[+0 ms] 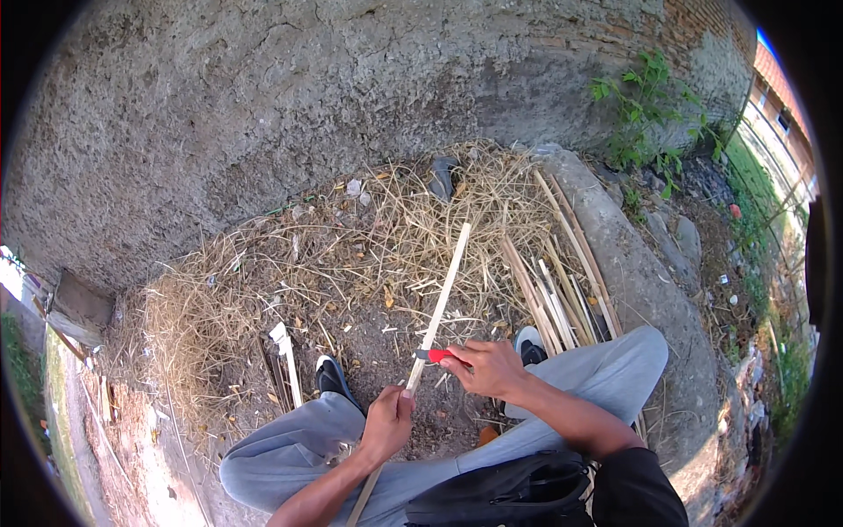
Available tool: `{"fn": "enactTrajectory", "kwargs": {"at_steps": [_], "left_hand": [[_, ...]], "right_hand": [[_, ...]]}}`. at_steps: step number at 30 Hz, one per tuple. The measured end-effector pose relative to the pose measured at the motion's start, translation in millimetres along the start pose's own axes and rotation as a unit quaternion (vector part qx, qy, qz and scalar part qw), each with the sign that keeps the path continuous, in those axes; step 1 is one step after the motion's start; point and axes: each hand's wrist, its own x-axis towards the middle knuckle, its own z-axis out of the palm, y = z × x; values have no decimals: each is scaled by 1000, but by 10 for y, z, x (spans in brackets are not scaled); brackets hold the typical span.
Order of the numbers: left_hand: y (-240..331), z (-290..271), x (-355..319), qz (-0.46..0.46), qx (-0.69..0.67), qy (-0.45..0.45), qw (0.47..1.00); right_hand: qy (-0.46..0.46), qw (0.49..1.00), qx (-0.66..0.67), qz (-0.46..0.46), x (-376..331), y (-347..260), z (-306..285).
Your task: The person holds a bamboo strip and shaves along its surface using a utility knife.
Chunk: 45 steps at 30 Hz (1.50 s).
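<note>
A long pale strip of wood or bamboo slants up and away from my lap. My left hand is closed around its lower part, and the tail end runs down past my wrist. In my right hand is a red-handled cutter knife, gripped with the fingers wrapped round it. The knife's blade lies against the strip a little above my left hand. My grey-trousered legs are bent out to both sides, with a dark shoe showing at the left.
More strips lie bundled to the right beside a concrete ledge. A few short pieces are by my left foot. Straw covers the ground up to a rough wall. A black bag rests at my lap.
</note>
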Motion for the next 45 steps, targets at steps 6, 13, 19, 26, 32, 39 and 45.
{"fn": "enactTrajectory", "kwargs": {"at_steps": [6,13,19,26,32,39,45], "left_hand": [[47,-43,-17,26,17,11,999],[117,-29,-177,59,1,-10,998],[232,-111,-307,55,-9,-64,996],[185,-122,-379,54,-7,-67,996],[119,-125,-286,-3,34,-99,994],[-98,-135,-236,11,-8,-86,996],[-93,-129,-115,-97,-62,-150,982]], "right_hand": [[18,1000,-2,3,24,-9,24],[24,994,-65,87,94,325,-45],[41,986,-53,154,136,850,-400],[40,960,-66,269,279,990,-493],[28,955,-101,276,276,1296,-374],[92,857,-55,504,159,1822,-425],[162,862,224,425,220,1791,-267]]}}
